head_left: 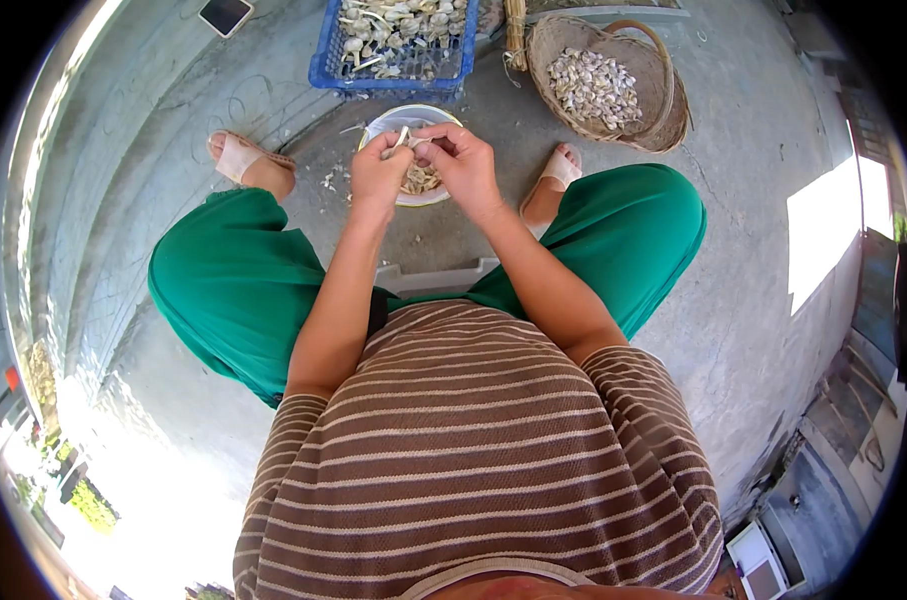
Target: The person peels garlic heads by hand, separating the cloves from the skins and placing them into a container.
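Both hands, left hand (378,172) and right hand (463,165), are pinching one garlic bulb (410,143), fingertips closed around it. Pale and papery-skinned, it is hovering over a white bowl (388,122) holding peelings.

Short-sleeved knit top (483,450) in brown with thin cream stripes running across, textured weave. Loose bright green trousers (238,280), pretty baggy at the knees. Pale slip-on sandals, one on the left foot (235,157) and one on the right (561,168), with wide straps. Both arms bare from the sleeve down.
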Motion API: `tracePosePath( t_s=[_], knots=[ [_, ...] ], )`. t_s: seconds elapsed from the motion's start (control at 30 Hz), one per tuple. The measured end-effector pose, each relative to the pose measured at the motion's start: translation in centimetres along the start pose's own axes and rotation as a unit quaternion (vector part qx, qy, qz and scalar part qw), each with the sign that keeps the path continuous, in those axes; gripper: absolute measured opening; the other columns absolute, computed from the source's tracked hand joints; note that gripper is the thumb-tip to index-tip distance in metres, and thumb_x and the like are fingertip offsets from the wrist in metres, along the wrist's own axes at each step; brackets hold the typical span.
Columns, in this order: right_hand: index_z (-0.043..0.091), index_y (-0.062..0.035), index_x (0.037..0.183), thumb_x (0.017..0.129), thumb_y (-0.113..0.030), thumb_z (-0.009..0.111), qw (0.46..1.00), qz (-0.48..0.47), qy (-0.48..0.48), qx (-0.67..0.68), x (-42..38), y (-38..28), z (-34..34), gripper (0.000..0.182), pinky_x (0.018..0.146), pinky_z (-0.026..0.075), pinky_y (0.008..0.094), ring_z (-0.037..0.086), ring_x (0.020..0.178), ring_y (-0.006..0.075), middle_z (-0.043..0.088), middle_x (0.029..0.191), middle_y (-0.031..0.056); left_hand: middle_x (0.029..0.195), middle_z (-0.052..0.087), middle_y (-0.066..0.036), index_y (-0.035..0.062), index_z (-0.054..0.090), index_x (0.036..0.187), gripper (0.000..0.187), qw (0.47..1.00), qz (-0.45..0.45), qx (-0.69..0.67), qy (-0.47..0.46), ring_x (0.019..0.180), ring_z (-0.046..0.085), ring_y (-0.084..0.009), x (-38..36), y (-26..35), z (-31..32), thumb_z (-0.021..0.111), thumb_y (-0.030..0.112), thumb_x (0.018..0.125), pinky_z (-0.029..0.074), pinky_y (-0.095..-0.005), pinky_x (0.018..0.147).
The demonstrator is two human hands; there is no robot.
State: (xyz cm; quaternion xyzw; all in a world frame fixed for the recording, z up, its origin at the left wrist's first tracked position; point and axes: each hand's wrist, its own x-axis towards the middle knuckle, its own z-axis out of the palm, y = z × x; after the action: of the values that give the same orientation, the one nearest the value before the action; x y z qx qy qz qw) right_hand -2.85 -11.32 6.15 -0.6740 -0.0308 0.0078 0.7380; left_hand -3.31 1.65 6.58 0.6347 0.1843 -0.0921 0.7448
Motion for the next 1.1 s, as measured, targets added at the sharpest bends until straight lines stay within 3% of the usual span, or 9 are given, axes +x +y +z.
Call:
tracePosePath(
  t_s=[0.07,0.1,0.17,0.37,0.6,0.67,0.93,1.1],
  knots=[
    [0.063,0.0016,0.093,0.081,0.001,0.06,0.978,0.115,-0.021,0.172,0.4,0.4,-0.3,0.012,0.065,0.052,0.0246,0.062,0.071,0.014,0.064,0.088,0.0089,0.064,0.051,0.003,0.003,0.059,0.081,0.003,0.997,-0.033,-0.065,-0.003,0.053,0.042,-0.0024,-0.2,0.2,0.0,0.058,0.006,0.08,0.03,-0.0191,0.044],
    [0.063,0.0016,0.093,0.081,0.001,0.06,0.978,0.115,-0.02,0.172,0.5,0.5,-0.5,0.012,0.065,0.052,0.0246,0.062,0.071,0.014,0.064,0.088,0.0089,0.064,0.049,0.003,0.0025,0.057,0.083,0.003,0.99,-0.053,-0.128,-0.02,0.052,0.039,-0.003,-0.2,0.3,0.0,0.056,0.004,0.082,0.028,-0.0188,0.044],
    [0.062,0.0036,0.095,0.084,0.0,0.057,0.939,0.174,-0.01,0.298,0.7,0.6,-0.7,0.012,0.067,0.053,0.0262,0.062,0.072,0.0152,0.064,0.089,0.0103,0.065,0.046,0.002,0.002,0.056,0.086,0.003,0.978,-0.071,-0.19,-0.038,0.051,0.036,-0.0036,-0.3,0.5,0.0,0.053,0.003,0.083,0.026,-0.0185,0.043],
    [0.061,0.0034,0.098,0.085,-0.002,0.058,0.918,0.184,0.003,0.351,0.9,0.5,-0.9,0.014,0.067,0.054,0.0275,0.063,0.074,0.0161,0.064,0.089,0.0101,0.067,0.046,0.002,0.0031,0.055,0.085,0.006,0.974,-0.071,-0.212,-0.031,0.052,0.035,-0.0041,-0.4,0.5,-0.1,0.056,0.009,0.087,0.027,-0.0183,0.044],
    [0.06,0.0022,0.094,0.084,-0.003,0.06,0.92,0.195,0.029,0.338,0.9,1.1,-1.0,0.011,0.067,0.054,0.0261,0.062,0.072,0.0144,0.063,0.085,0.0079,0.065,0.046,0.004,0.0037,0.058,0.09,0.009,0.982,-0.058,-0.174,-0.043,0.052,0.037,-0.0028,-0.3,0.2,0.2,0.061,0.011,0.085,0.028,-0.0183,0.044],
    [0.06,0.0016,0.092,0.084,-0.003,0.06,0.948,0.159,0.029,0.274,0.8,1.7,-0.9,0.01,0.065,0.052,0.0242,0.06,0.07,0.0115,0.063,0.083,0.0063,0.064,0.047,0.005,0.0046,0.059,0.089,0.008,0.986,-0.046,-0.151,-0.062,0.051,0.037,-0.0018,-0.3,0.2,0.3,0.062,0.011,0.085,0.028,-0.0177,0.043],
    [0.06,0.0005,0.09,0.083,-0.001,0.06,0.978,0.121,0.036,0.164,0.2,1.8,-0.2,0.007,0.064,0.051,0.0234,0.058,0.069,0.0094,0.062,0.08,0.0045,0.069,0.054,0.004,0.005,0.06,0.09,0.012,1.0,-0.007,-0.002,0.022,0.055,0.046,-0.002,-0.2,-0.8,0.6,0.059,0.006,0.079,0.036,-0.0172,0.047],
    [0.062,0.0012,0.094,0.081,0.001,0.062,0.985,0.105,0.039,0.134,0.2,1.4,-0.3,0.013,0.066,0.05,0.0234,0.059,0.071,0.0103,0.063,0.083,0.0047,0.071,0.056,0.003,0.0054,0.06,0.09,0.012,0.997,-0.029,-0.063,-0.035,0.055,0.046,-0.002,-0.2,-0.1,0.1,0.064,0.012,0.081,0.036,-0.0169,0.047]
  ],
)
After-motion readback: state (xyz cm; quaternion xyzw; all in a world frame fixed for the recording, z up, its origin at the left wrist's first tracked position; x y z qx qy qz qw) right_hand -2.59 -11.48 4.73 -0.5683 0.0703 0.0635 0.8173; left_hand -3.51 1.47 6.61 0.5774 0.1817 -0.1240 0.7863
